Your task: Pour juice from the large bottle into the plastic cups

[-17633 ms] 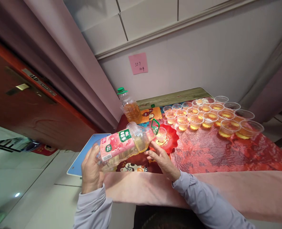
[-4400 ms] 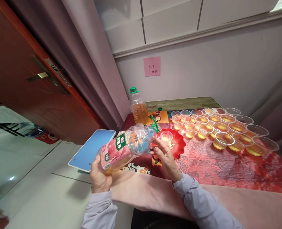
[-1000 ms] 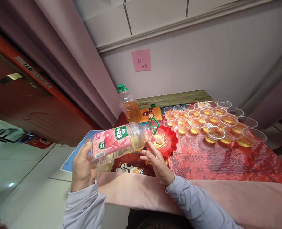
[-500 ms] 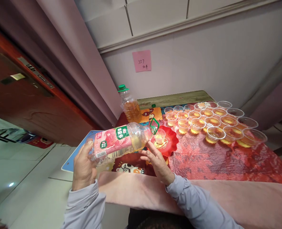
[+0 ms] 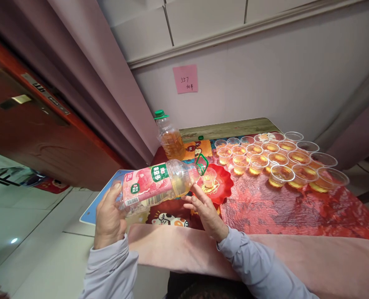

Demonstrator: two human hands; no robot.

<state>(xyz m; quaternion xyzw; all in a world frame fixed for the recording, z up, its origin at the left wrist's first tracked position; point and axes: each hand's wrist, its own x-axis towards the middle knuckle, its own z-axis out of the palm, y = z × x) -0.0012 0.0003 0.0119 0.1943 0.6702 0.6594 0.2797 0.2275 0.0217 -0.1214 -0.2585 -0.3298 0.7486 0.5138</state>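
Observation:
A large clear juice bottle (image 5: 150,182) with a pink and green label lies tilted nearly level, its neck to the right. My left hand (image 5: 108,218) grips its base end. Under the neck is my right hand (image 5: 206,211), fingers spread, the index fingertip at the bottle's shoulder. Some yellow liquid shows low in the bottle, near the shoulder. A green ring handle (image 5: 202,164) hangs at its neck. Just beyond the neck, a clear plastic cup (image 5: 208,177) stands in a red scalloped dish (image 5: 226,187). Whether liquid is flowing cannot be made out.
Several clear cups of yellow drink (image 5: 278,160) stand in rows at the right on a red table cover (image 5: 259,211). A second bottle (image 5: 172,143), with amber liquid, stands behind, near a loose green cap (image 5: 201,138). A pink cloth (image 5: 184,249) covers the front edge.
Almost nothing differs. Both hands and the tilted bottle hold the same position, and the camera view has shifted very slightly.

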